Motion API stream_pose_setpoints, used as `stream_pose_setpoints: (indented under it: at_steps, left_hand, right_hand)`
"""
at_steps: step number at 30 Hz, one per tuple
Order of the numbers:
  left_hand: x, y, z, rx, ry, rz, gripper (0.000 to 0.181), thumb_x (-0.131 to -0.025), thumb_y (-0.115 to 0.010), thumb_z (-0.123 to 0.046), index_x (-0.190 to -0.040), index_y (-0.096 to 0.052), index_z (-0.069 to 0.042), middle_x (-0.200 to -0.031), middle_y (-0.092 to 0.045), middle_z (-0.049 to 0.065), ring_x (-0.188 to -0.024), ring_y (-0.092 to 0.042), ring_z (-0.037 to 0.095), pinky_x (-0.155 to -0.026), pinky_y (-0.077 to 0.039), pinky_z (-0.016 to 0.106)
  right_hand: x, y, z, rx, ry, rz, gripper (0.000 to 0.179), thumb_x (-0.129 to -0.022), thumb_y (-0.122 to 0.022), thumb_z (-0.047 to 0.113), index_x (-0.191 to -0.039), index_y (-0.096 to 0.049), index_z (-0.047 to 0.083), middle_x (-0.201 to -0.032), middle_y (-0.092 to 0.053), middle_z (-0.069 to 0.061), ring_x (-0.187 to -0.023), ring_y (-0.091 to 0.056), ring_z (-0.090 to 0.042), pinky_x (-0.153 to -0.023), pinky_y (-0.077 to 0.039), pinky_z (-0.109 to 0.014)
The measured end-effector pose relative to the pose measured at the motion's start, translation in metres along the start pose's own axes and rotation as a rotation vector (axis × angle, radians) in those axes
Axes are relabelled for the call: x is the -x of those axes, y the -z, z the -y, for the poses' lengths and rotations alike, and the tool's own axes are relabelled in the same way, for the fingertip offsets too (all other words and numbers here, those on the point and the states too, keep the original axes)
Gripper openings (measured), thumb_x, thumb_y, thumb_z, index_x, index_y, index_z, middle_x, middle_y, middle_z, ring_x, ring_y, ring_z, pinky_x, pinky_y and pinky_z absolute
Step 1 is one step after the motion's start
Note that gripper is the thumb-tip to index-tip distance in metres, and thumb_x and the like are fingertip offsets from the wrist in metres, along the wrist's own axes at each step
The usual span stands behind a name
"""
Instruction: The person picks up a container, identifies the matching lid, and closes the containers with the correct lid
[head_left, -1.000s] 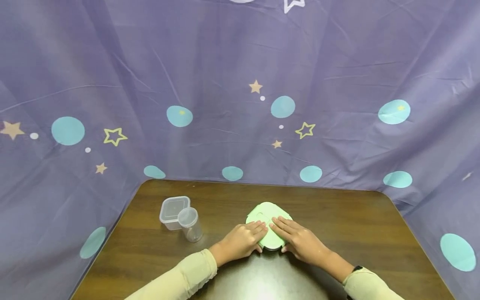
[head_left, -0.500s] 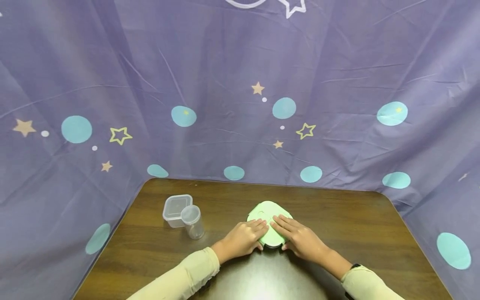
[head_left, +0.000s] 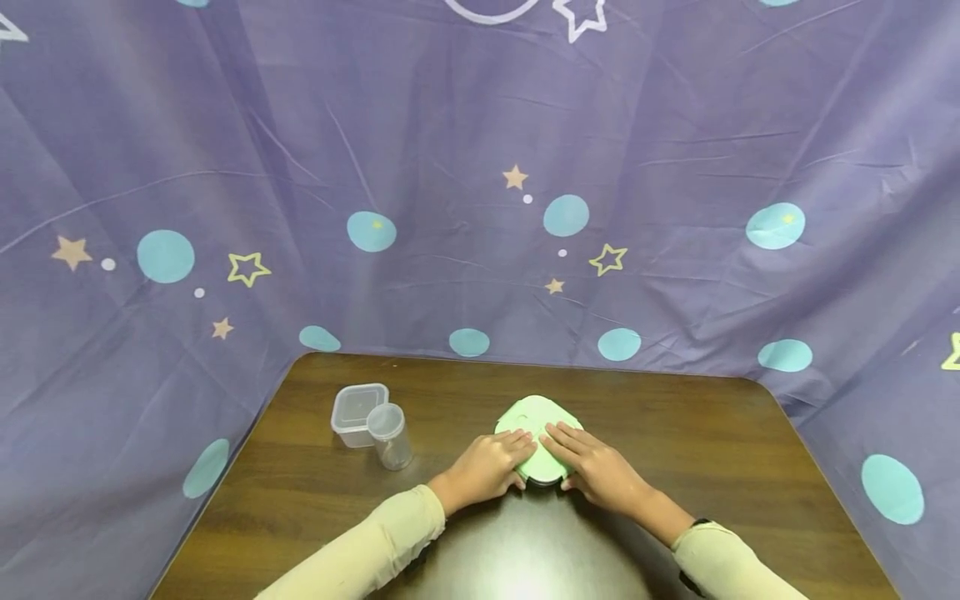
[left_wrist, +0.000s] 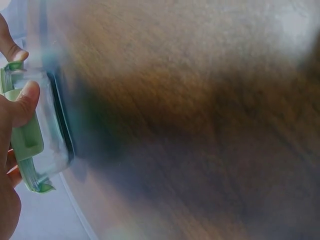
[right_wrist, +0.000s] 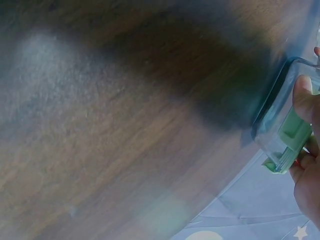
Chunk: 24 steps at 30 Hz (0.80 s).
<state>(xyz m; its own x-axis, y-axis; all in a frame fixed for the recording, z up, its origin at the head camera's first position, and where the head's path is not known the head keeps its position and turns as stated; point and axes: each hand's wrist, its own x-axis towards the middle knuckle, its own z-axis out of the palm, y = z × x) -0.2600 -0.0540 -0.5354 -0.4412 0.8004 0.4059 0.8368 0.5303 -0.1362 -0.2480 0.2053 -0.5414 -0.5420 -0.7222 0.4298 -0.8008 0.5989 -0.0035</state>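
Note:
A glass food container with a pale green lid (head_left: 537,409) stands near the middle of the table, between both hands. My left hand (head_left: 483,468) grips its left side, with the fingers laid over the lid and the thumb against the side clip (left_wrist: 30,137). From the right, my right hand (head_left: 603,475) holds it likewise, fingers across the lid top and thumb at the glass wall near another green clip (right_wrist: 292,131). The clear glass side (left_wrist: 54,165) shows below the lid in the left wrist view. Parts of the lid are hidden under the fingers.
To the left stand a clear square plastic tub (head_left: 358,406) with a lid and, just in front of it, a clear round jar (head_left: 392,442). The brown wooden table (head_left: 675,425) meets a purple patterned curtain (head_left: 450,167) at its back and sides.
The head view has shifted slightly, so the tub and jar appear a little farther right and higher. Both hands stay on the container in nearly the same pose.

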Motion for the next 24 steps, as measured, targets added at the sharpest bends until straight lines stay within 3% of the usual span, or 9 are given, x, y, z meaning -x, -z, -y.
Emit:
stream_pose_setpoints:
  at_steps: [18, 24]
  left_hand:
    - [0.0020, -0.0009, -0.0022, 0.024, 0.014, 0.033, 0.062, -0.079, -0.082, -0.041, -0.130, -0.069, -0.007, -0.131, -0.069, 0.013, -0.122, -0.068, 0.025, -0.103, -0.054, 0.034]
    - [0.0012, 0.0019, -0.0028, -0.036, -0.004, 0.043, 0.064, -0.081, -0.080, -0.044, -0.131, -0.067, -0.007, -0.132, -0.069, 0.013, -0.122, -0.068, 0.025, -0.102, -0.055, 0.033]
  right_hand:
    - [0.0032, -0.0027, 0.0038, 0.013, -0.012, 0.005, 0.087, -0.069, -0.089, 0.030, -0.145, -0.055, 0.002, -0.147, -0.057, -0.018, -0.133, -0.057, -0.037, -0.104, -0.053, -0.046]
    - [0.0031, -0.0002, 0.0041, 0.020, -0.028, 0.027, 0.087, -0.071, -0.088, 0.030, -0.147, -0.053, 0.003, -0.150, -0.054, -0.017, -0.136, -0.055, -0.036, -0.106, -0.051, -0.046]
